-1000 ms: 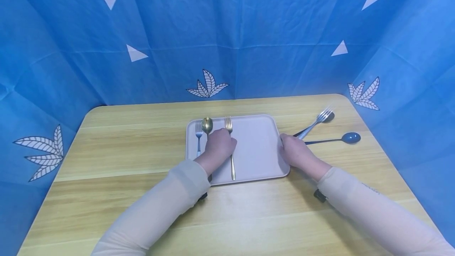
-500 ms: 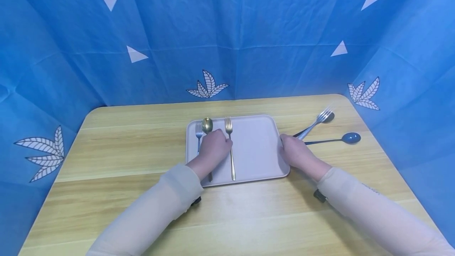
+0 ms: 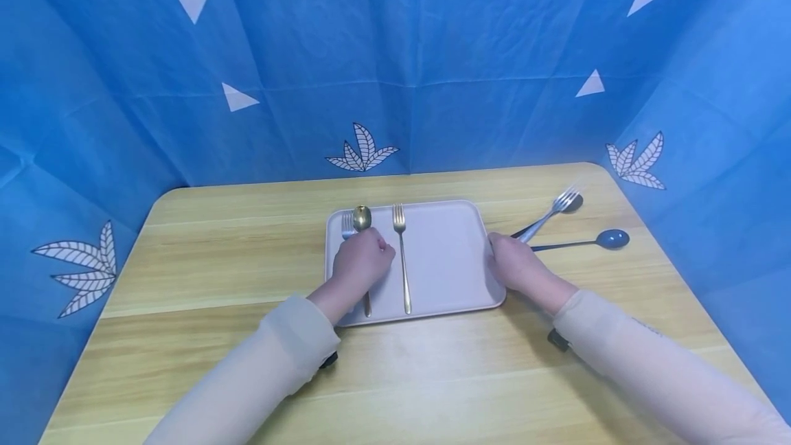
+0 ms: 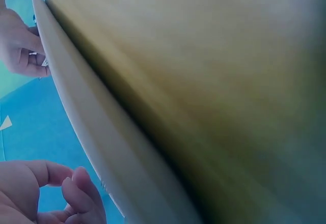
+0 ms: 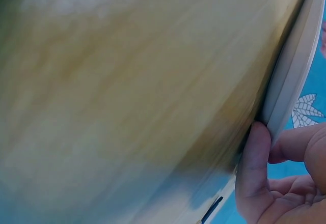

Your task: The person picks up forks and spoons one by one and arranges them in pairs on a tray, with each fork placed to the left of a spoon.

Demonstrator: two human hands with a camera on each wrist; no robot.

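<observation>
The pale tray [image 3: 448,253] lies flat on the counter [image 3: 432,376], about midway between the left and right edges and close to the far edge. It looks stiff and fairly light, so it should slide easily if nudged; the raised rim at its short sides seems the surest hold. There the right hand [image 3: 518,263] has its fingers [image 5: 253,168] clamped on the right rim. The left hand [image 3: 363,256] hovers over the tray's left part, its fingers curled in, thumb and fingertip close together, nothing visible between them. Beneath or beside it lie a silver fork [image 3: 348,225], a gold spoon [image 3: 362,218] and a gold fork [image 3: 403,259]. These look rigid, hard to break, and likely slippery on their polished stems; a pinch at mid-handle should balance best, the flat-lying shafts leaving little room for fingers underneath. Toward the counter's far right corner, another fork [image 3: 559,206] crosses a dark spoon [image 3: 575,203], so lifting the lower one could drag the upper; a blue-black spoon [image 3: 612,239] lies nearer the right edge.
</observation>
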